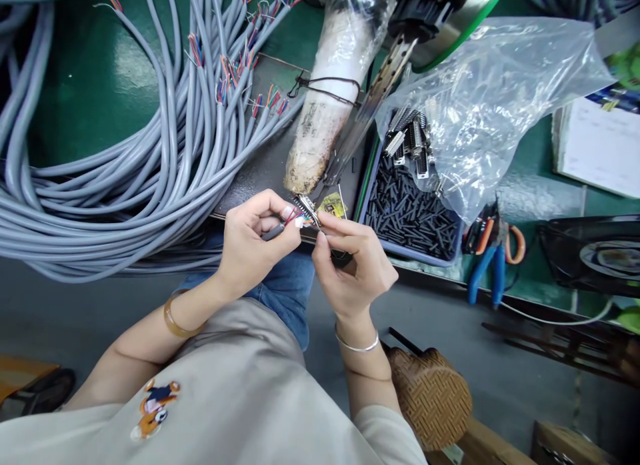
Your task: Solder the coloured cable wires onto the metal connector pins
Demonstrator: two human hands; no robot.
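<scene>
L fingers (271,202) pinch wires (291,216); R fingers (346,225) near-closed at conn. (308,207), grip unclear.

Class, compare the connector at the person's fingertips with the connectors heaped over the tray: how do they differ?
The fingertip connector has coloured wires beside it; the heaped connectors show none. The fingertip connector is single, between the left hand and right hand; the heaped connectors lie jumbled at various angles. Both show silvery metal.

Cable-assembly workshop; bundled grey cables (165,192), bin (420,254) of black sleeves (410,215), pliers (499,268)
</scene>
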